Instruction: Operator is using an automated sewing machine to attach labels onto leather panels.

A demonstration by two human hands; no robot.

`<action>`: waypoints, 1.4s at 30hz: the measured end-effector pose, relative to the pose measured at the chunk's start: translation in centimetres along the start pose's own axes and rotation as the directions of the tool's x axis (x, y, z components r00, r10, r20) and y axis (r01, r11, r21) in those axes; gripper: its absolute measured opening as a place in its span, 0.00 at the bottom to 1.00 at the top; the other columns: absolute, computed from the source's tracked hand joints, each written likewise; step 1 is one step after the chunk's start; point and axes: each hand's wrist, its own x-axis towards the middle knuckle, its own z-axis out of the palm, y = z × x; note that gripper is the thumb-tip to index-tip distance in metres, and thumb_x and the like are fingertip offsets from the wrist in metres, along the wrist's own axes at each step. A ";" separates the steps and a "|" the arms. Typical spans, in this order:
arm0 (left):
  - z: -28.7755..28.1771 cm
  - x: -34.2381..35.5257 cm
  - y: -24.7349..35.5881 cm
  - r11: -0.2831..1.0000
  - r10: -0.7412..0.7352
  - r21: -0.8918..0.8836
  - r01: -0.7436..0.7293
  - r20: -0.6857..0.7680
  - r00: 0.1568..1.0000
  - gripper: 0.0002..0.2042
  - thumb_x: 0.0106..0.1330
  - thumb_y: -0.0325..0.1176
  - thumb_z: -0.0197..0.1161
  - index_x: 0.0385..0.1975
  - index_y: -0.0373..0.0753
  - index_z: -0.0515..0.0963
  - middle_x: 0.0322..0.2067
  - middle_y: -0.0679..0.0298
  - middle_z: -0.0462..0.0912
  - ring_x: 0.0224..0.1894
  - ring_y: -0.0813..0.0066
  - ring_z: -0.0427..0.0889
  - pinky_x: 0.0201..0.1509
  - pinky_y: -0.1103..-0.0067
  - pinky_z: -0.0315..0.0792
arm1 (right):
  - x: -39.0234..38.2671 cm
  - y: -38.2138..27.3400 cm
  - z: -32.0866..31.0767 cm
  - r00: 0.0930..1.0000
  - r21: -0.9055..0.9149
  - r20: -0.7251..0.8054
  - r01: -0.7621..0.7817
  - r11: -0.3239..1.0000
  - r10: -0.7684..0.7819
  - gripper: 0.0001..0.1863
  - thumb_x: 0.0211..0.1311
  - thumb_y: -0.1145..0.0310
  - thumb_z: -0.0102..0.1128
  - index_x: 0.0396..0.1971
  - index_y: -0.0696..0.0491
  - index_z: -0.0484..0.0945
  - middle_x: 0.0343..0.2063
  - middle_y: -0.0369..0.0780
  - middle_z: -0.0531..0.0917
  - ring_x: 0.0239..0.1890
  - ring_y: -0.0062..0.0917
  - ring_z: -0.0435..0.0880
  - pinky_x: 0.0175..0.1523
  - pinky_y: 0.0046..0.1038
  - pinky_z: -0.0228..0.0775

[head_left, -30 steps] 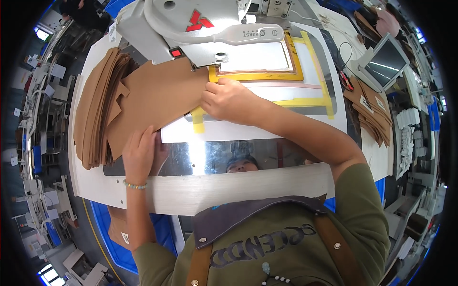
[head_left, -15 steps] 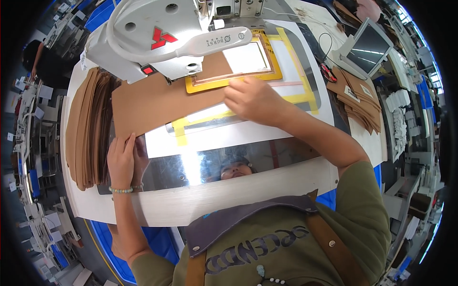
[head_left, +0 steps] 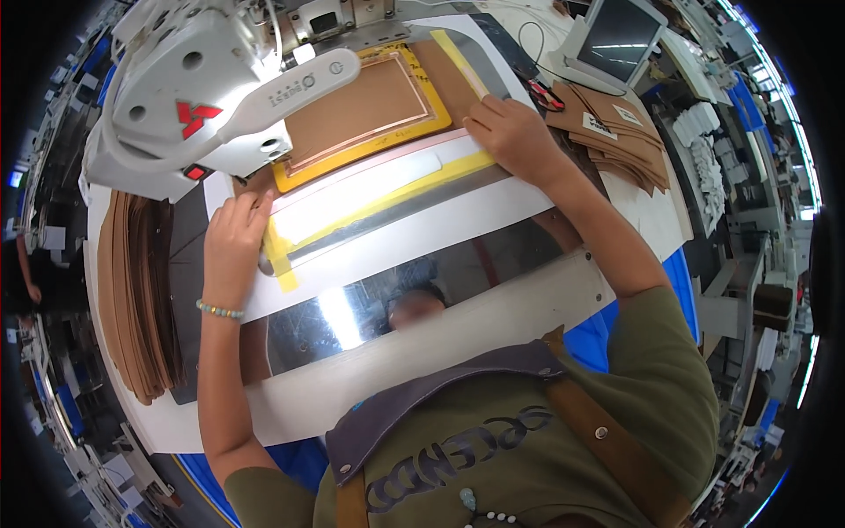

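Note:
A long brown sheet (head_left: 451, 77) lies beneath a yellow clamp frame (head_left: 429, 130), and its brown surface also shows through the frame's opening. At the sheet's left end, my left hand (head_left: 236, 236) is closed with its fingertips on the edge, beside the machine head. My right hand (head_left: 512, 139) pinches the right end of the sheet, just past the frame's right corner. Under both lies a white template (head_left: 370, 198) edged with yellow tape (head_left: 387, 195). The white and grey sewing machine head (head_left: 167, 97) with its lamp overhangs the frame's left part and hides some of it.
A stack of brown sheets (head_left: 132, 299) stands on edge at the left. More brown pieces (head_left: 616, 132) with labels lie at the right, near red-handled snips (head_left: 547, 97) and a screen (head_left: 620, 40). A shiny metal plate (head_left: 449, 264) runs along the near side of the table.
The brown sheet has slid right under the yellow frame and now fills its opening. My left hand has moved forward and inward; my right hand has shifted to the sheet's right end.

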 end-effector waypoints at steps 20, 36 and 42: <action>0.8 -2.2 3.0 0.886 -0.372 -0.271 0.376 0.068 0.926 0.27 0.81 0.38 0.53 0.77 0.37 0.70 0.82 0.56 0.61 0.84 0.45 0.53 0.85 0.55 0.49 | -4.0 -2.9 -0.7 0.912 0.185 0.199 -0.394 0.900 0.359 0.32 0.82 0.46 0.53 0.68 0.59 0.78 0.77 0.47 0.67 0.82 0.40 0.56 0.82 0.52 0.48; -0.1 -3.0 1.5 0.906 -0.394 -0.216 0.363 -0.120 0.911 0.22 0.78 0.37 0.60 0.70 0.38 0.78 0.74 0.53 0.74 0.78 0.46 0.65 0.80 0.58 0.60 | -3.9 -2.8 -0.7 0.904 0.168 0.216 -0.407 0.898 0.370 0.30 0.78 0.53 0.59 0.72 0.53 0.75 0.79 0.45 0.66 0.83 0.43 0.56 0.82 0.51 0.49; 0.4 -3.4 1.9 0.932 -0.321 -0.175 0.319 0.018 0.947 0.26 0.76 0.38 0.64 0.73 0.40 0.75 0.76 0.51 0.70 0.80 0.47 0.63 0.81 0.58 0.59 | -4.1 -2.6 -0.5 0.884 0.167 0.276 -0.432 0.886 0.379 0.28 0.81 0.52 0.55 0.73 0.50 0.75 0.79 0.44 0.65 0.83 0.42 0.56 0.82 0.48 0.48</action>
